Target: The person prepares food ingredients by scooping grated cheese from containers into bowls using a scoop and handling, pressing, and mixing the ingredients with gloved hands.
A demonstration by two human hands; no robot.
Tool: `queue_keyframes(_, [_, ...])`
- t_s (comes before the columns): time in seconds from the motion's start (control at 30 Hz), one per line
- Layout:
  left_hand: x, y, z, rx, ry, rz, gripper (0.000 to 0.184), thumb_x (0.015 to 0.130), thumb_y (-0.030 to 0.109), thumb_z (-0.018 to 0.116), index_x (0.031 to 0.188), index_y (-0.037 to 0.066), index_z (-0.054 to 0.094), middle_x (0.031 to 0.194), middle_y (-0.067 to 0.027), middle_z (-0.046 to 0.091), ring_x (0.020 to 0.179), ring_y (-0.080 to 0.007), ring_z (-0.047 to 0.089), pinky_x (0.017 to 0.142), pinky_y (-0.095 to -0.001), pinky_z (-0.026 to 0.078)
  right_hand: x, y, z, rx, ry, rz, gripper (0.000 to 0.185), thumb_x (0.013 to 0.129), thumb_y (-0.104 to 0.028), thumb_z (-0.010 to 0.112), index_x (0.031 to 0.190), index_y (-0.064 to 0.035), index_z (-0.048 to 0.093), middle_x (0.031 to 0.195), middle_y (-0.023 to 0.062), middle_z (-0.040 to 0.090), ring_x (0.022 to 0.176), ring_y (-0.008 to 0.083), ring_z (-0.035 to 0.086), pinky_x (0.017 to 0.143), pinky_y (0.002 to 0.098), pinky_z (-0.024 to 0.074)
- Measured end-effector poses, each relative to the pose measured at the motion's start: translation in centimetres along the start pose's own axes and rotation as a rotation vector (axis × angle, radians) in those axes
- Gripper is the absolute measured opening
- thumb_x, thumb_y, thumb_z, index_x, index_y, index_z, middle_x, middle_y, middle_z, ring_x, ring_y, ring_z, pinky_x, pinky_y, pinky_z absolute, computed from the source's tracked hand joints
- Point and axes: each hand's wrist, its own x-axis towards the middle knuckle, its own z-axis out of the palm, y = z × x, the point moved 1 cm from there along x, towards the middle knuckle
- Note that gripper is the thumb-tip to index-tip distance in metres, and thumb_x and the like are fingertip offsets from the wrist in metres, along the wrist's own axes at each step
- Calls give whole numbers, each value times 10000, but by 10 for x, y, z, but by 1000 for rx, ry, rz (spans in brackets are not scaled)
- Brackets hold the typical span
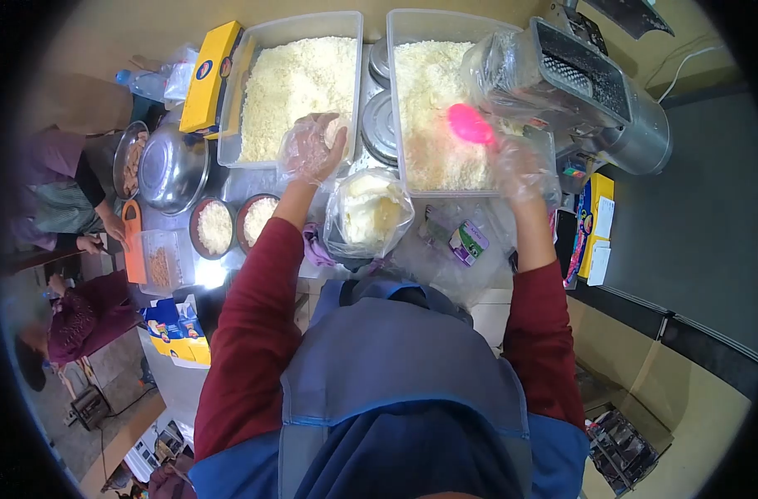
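My left hand (312, 150), in a clear plastic glove, is over the near right corner of a plastic tub of grated cheese (300, 79). Its fingers curl around a pale round lump (335, 130), partly hidden by them. Over a second tub of grated cheese (433, 71), my gloved right hand (516, 169) grips a bright pink spoon (470, 125). The spoon's bowl points left above the shreds. Between my forearms sits an open clear bag with a pale soft mass (368, 209) inside.
A metal grating machine (579, 75) overhangs the right tub. Round metal lids (381, 125) lie between the tubs. Two bowls of shreds (213, 227), a steel bowl (173, 170) and yellow boxes (211, 76) are at left. Another person's hands (104, 233) work at the far left.
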Motion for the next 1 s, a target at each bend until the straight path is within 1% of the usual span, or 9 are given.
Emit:
queue_keyframes(0.2, [1,-3,3,26,24,-1,308,778,311,608,1025,129,641,959,-126,630,967,-318,571,826,-436,463,-41,-33,-37,167,85,-6,386,913,-418,457,1069,-119,645,913,213,645,863,355,632,716,465,480])
queue_keyframes(0.33, [1,3,-5,40,-3,-10,284,779,313,598,982,124,656,952,-131,631,941,-316,581,812,-430,472,7,-55,23,-45,16,-125,399,897,-425,490,1071,-107,657,924,222,641,867,345,633,714,457,479])
queue_keyframes(0.43, [2,3,-8,12,21,-2,275,779,310,592,966,120,661,947,-131,632,930,-316,583,805,-429,473,33,-20,18,218,42,127,405,881,-426,523,1106,-114,651,863,197,648,801,333,641,692,453,480])
queue_keyframes(0.53, [1,0,-4,-7,11,-18,257,794,308,585,977,142,655,956,-119,629,930,-313,581,811,-428,468,-9,12,-6,257,508,-366,359,863,-381,555,1136,-166,644,840,183,651,766,332,643,673,454,479])
queue_keyframes(0.6, [-1,-2,-4,4,-28,-49,241,809,308,580,992,166,648,970,-108,627,933,-309,578,821,-427,462,-43,-15,-68,-20,-190,-43,376,869,-423,525,1204,-267,594,940,159,658,863,337,634,754,462,480])
queue_keyframes(0.73, [2,1,-9,21,-37,-20,248,811,315,576,988,158,648,974,-103,627,937,-305,576,809,-429,461,-39,-3,-40,-52,-185,-113,346,863,-415,534,1189,-316,597,944,168,655,884,354,626,760,469,480])
queue_keyframes(0.8, [0,3,-10,14,-32,-18,250,812,317,574,987,154,648,974,-100,628,940,-303,575,806,-429,460,-13,-5,-44,19,-51,92,331,863,-398,530,1131,-236,637,903,180,653,877,366,621,754,472,481])
queue_keyframes(0.9, [2,4,-11,46,-54,-49,250,811,312,575,984,147,649,974,-91,630,953,-297,572,826,-424,459,18,12,-3,145,207,-8,361,846,-354,566,1171,-206,620,965,191,644,914,363,612,772,444,466])
queue_keyframes(1.0, [-2,3,-6,57,-1,-84,243,809,306,575,972,143,654,968,-91,630,967,-294,570,847,-417,458,21,-33,10,176,38,39,379,853,-353,552,1182,-175,605,959,217,632,916,378,604,778,449,464])
